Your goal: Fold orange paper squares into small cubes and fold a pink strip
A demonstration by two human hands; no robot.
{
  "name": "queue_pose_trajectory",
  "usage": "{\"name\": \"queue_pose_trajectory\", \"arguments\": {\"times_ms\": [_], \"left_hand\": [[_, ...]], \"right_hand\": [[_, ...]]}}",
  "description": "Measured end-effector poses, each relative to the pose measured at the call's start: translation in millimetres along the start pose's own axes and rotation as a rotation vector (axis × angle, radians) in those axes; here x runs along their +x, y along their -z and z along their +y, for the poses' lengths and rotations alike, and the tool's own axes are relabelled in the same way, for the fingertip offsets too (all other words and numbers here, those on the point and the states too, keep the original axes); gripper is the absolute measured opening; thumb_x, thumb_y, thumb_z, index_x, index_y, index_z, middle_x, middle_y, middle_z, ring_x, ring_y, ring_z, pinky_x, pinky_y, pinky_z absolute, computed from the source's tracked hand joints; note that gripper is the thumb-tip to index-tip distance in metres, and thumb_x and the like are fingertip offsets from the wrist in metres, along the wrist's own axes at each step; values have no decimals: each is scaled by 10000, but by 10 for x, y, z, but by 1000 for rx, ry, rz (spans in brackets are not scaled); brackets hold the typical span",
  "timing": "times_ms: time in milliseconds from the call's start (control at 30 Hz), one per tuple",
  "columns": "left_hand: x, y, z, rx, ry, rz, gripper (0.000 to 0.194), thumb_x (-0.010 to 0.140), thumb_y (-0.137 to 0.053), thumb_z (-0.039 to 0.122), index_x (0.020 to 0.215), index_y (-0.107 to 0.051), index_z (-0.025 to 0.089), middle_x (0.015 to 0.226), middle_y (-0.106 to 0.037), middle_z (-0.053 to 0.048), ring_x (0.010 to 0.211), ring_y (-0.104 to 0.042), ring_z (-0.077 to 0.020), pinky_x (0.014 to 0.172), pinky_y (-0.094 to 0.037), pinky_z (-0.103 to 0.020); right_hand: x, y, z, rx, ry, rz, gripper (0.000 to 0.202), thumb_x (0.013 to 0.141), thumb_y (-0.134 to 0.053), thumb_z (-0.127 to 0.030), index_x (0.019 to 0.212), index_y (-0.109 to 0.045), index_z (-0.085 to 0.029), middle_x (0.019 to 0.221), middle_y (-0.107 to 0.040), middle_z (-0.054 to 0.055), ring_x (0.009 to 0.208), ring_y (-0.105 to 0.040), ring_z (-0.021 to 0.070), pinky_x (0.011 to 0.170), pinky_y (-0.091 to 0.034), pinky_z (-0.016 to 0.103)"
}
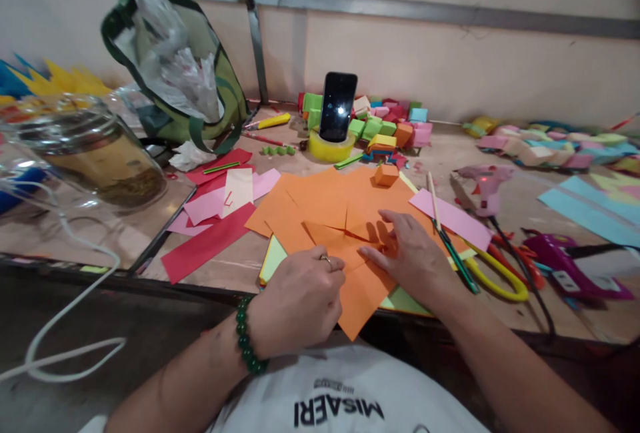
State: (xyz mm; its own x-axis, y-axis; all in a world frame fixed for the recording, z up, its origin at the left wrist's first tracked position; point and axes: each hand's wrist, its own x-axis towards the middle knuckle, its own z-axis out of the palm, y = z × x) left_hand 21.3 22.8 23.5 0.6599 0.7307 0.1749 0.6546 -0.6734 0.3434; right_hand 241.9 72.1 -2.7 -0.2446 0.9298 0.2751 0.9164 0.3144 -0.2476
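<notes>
Orange paper sheets (320, 193) lie overlapped at the bench's (505, 323) near edge, right in front of the person, one corner poking past the edge. Left hand (303, 296) curled nearly closed over the lower left of the sheets; can't tell if it's pinching paper, fingertips hidden. Right hand (407, 246) partly open, fingers bent and spread, thumb and fingertips at the paper; can't tell if it grips an edge. Both hands cover part of the sheets. Small orange paper box (387, 175) sits at their far edge.

Crowded on the right: pink strip (453, 219) overlaps the sheets' side, wooden stick (433, 203) across it, green pencil (459, 263) close to the right forearm, then yellow-handled scissors (500, 279). Pink glue gun (485, 186) stands behind, its black cord running down past the scissors. Purple device (580, 266) farther right.

Left: red strip (209, 243) and pink scraps (205, 205) just beside the sheets; bag (233, 96) and glass jar (95, 153) farther out, white cable (67, 233) hanging off the bench front.

Behind: phone (339, 107) upright in a yellow tape roll (330, 147), hiding some of the folded paper blocks (373, 128).
</notes>
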Motion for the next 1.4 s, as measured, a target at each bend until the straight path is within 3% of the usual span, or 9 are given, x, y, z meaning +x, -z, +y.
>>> {"name": "queue_pose_trajectory", "arguments": {"times_ms": [333,500,733,867,933,1000,1233,1400], "left_hand": [[82,-24,59,44,2,3,172,769,-475,154,892,-596,155,839,-609,-66,793,-508,-212,697,-466,-343],[116,-58,73,59,-17,8,131,765,-473,157,814,-594,151,828,-588,-69,777,-490,-207,690,-453,-349],[115,-47,55,59,-9,3,113,743,-480,157,785,-584,160,821,-574,-67,797,-498,-210,662,-447,-338],[139,-66,46,40,-8,41,262,735,-490,163,975,-591,141,879,-578,-77,839,-508,-218,710,-467,-342],[157,-72,46,40,-16,46,303,732,-492,164,1017,-591,129,889,-575,-84,842,-511,-218,724,-474,-343],[171,-72,48,49,-20,35,270,734,-488,162,973,-610,130,879,-572,-89,842,-513,-222,718,-476,-346],[175,-83,50,58,-10,10,262,768,-476,151,979,-631,143,874,-580,-87,849,-526,-229,717,-478,-357],[192,-66,58,69,0,4,201,779,-482,161,911,-632,148,861,-575,-83,842,-531,-217,702,-475,-334]], "right_hand": [[-6,29,29,89,51,-6,560,792,-622,-491,1213,-466,-156,1089,-599,149,1013,-571,297,806,-492,434],[-17,10,105,118,41,36,487,836,-566,-429,1223,-459,-155,1076,-604,145,916,-598,255,752,-500,395],[-44,11,147,134,38,90,409,817,-624,-370,1142,-499,-154,1014,-603,107,802,-594,200,694,-513,334],[-120,111,35,67,284,130,136,882,-516,-212,974,-615,-198,919,-589,74,801,-572,175,690,-497,295],[-153,158,-10,31,446,61,238,898,-448,-145,937,-671,-218,871,-606,73,793,-560,175,655,-483,283],[-176,185,-6,10,506,22,287,896,-434,-125,934,-702,-221,846,-624,78,756,-548,175,617,-472,281],[-256,197,256,42,338,49,344,877,-398,-111,967,-712,-219,827,-613,72,759,-601,168,632,-503,273],[-316,223,239,-4,311,46,305,886,-423,-142,1012,-694,-203,871,-624,61,702,-617,140,572,-475,237]]}}
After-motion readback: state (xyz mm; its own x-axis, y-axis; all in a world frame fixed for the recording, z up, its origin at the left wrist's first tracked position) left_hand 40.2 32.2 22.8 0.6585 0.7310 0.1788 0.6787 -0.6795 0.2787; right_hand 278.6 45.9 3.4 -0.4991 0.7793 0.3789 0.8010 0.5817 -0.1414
